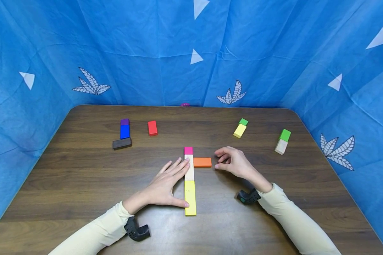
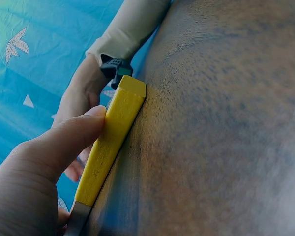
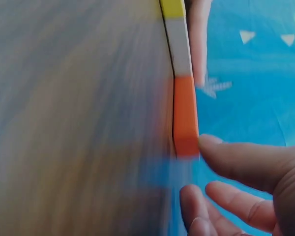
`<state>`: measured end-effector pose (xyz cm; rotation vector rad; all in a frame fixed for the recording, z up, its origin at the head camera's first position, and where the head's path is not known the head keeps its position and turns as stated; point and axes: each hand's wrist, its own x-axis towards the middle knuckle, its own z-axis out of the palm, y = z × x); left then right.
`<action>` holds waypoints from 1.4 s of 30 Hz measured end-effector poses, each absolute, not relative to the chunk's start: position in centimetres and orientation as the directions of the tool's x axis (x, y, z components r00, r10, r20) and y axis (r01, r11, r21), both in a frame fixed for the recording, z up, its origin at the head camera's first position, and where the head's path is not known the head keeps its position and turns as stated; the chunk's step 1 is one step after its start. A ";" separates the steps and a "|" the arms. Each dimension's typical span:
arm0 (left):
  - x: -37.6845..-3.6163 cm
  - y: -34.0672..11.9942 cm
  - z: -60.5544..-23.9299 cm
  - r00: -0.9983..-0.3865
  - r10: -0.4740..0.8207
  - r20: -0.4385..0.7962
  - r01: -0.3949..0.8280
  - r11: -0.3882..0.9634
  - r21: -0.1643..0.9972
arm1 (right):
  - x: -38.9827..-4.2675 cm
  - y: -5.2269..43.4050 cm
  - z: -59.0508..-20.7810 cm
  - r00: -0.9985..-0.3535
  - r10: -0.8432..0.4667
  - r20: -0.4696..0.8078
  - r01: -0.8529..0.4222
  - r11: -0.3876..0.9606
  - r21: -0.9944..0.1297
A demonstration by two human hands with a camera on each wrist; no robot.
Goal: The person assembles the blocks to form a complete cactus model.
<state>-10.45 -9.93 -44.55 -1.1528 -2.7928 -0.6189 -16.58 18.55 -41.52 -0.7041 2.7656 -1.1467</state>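
A column of wooden blocks lies flat on the table: a pink block (image 1: 188, 151) at the far end, a white block (image 1: 189, 175) in the middle and a long yellow block (image 1: 190, 198) nearest me. From the white block's right side an orange block (image 1: 202, 162) sticks out sideways, touching it. My left hand (image 1: 166, 186) is spread with straight fingers; its fingertips rest on the white block and its thumb (image 2: 96, 112) touches the yellow one. Just right of the orange block's free end, my right hand (image 1: 234, 163) hovers with loosely bent fingers, holding nothing.
At the back left lie a purple block (image 1: 125, 122), a blue block (image 1: 125, 131), a dark block (image 1: 122, 143) and a red block (image 1: 153, 128). Toward the right are a green-and-yellow pair (image 1: 240, 130) and a green-and-white pair (image 1: 281, 146). Blue cloth (image 1: 166, 71) hangs behind the table.
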 end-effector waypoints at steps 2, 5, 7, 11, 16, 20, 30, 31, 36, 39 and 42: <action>-10.4 -9.9 -44.5 -0.717 0.665 0.206 0.690 0.638 0.341 | -16.6 19.9 -41.3 -0.906 -0.405 0.126 -0.374 0.624 -0.686; -10.4 -9.9 -44.5 -0.715 0.665 0.213 0.692 0.635 0.343 | -16.9 22.3 -40.9 -0.933 -0.326 0.154 -0.338 0.644 -0.686; -10.4 -9.9 -44.5 -0.715 0.664 0.218 0.693 0.632 0.346 | -17.1 24.2 -40.9 -0.948 -0.260 0.183 -0.312 0.650 -0.693; -10.4 -9.9 -44.6 -0.715 0.662 0.224 0.694 0.631 0.348 | -18.3 29.4 -42.0 -0.964 -0.121 0.236 -0.253 0.687 -0.681; -10.4 -10.0 -44.9 -0.715 0.660 0.231 0.695 0.633 0.342 | -20.2 36.6 -44.6 -0.964 0.100 0.245 -0.083 0.766 -0.638; -10.3 -10.0 -44.9 -0.714 0.661 0.230 0.696 0.634 0.338 | -20.2 39.1 -44.6 -0.959 0.219 0.179 0.052 0.759 -0.649; -10.3 -9.9 -44.7 -0.715 0.663 0.221 0.694 0.636 0.336 | -18.1 38.2 -41.8 -0.973 0.227 0.034 0.150 0.741 -0.655; -10.3 -9.9 -44.7 -0.714 0.664 0.224 0.696 0.635 0.335 | -18.1 38.3 -41.9 -0.973 0.228 0.031 0.154 0.743 -0.651; -10.4 -9.9 -44.6 -0.709 0.667 0.231 0.701 0.629 0.336 | -18.3 38.6 -42.4 -0.975 0.223 0.007 0.165 0.742 -0.650; -10.4 -9.9 -44.6 -0.708 0.668 0.228 0.701 0.628 0.337 | -18.3 38.6 -42.5 -0.977 0.212 -0.010 0.167 0.738 -0.654; -10.5 -10.0 -44.5 -0.707 0.670 0.226 0.702 0.629 0.334 | -18.3 38.7 -42.5 -0.979 0.202 -0.018 0.164 0.736 -0.657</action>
